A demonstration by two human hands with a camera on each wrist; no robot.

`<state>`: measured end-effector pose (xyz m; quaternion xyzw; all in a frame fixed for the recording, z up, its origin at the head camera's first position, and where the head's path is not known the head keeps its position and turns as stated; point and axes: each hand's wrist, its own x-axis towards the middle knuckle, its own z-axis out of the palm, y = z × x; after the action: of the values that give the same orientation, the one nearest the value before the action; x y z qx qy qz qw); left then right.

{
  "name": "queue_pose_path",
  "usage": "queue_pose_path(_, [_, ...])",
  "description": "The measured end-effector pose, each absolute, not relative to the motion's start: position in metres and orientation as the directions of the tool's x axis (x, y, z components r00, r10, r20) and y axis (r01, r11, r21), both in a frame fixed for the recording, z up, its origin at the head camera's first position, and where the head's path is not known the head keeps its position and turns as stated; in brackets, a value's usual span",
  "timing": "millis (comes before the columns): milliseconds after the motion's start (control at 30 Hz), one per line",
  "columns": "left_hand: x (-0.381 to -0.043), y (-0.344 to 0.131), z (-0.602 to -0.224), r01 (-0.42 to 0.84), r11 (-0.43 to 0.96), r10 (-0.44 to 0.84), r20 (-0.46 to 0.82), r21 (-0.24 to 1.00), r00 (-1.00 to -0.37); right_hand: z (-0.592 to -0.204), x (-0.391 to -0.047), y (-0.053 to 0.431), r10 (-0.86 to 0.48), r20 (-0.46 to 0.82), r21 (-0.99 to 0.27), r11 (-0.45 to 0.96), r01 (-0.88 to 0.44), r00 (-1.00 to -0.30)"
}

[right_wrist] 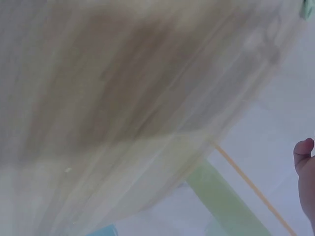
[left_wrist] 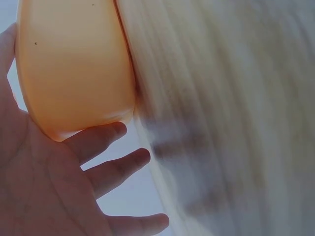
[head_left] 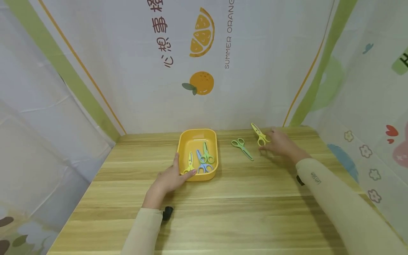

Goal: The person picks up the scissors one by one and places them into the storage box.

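My left hand (head_left: 170, 177) holds the near-left corner of a yellow plastic bin (head_left: 197, 131), thumb at the front rim and a finger along the left wall. In the left wrist view the bin's wall (left_wrist: 74, 64) lies between thumb and forefinger, the other fingers spread. Inside the bin lie yellow scissors (head_left: 190, 161), blue scissors (head_left: 204, 166) and green scissors (head_left: 205, 150). To the right, my right hand (head_left: 280, 143) pinches another pair of yellow scissors (head_left: 260, 135) by the handle, blades pointing back and left. Only part of that hand (right_wrist: 306, 167) shows in the right wrist view.
Between the bin and my right hand, green scissors (head_left: 242, 148) lie on the wooden table (head_left: 223, 212), handles toward the back. A printed white curtain (head_left: 255, 88) hangs right behind the table's back edge, with more curtain at both sides.
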<state>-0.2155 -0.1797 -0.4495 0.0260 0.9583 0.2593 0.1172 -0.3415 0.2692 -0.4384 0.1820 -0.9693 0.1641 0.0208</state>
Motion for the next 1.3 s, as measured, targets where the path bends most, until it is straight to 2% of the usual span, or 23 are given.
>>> queue_pose_path(567, [-0.218, -0.179, -0.452, -0.015, 0.874, 0.105, -0.218, 0.486, -0.97, -0.413, -0.343, 0.247, -0.334, 0.207, -0.327, 0.863, -0.387, -0.92])
queue_pose_path(1300, [-0.219, -0.18, -0.453, -0.016, 0.874, 0.101, -0.214, 0.486, -0.972, -0.377, -0.339, 0.202, -0.366, 0.248, -0.315, 0.845, -0.432, -0.897])
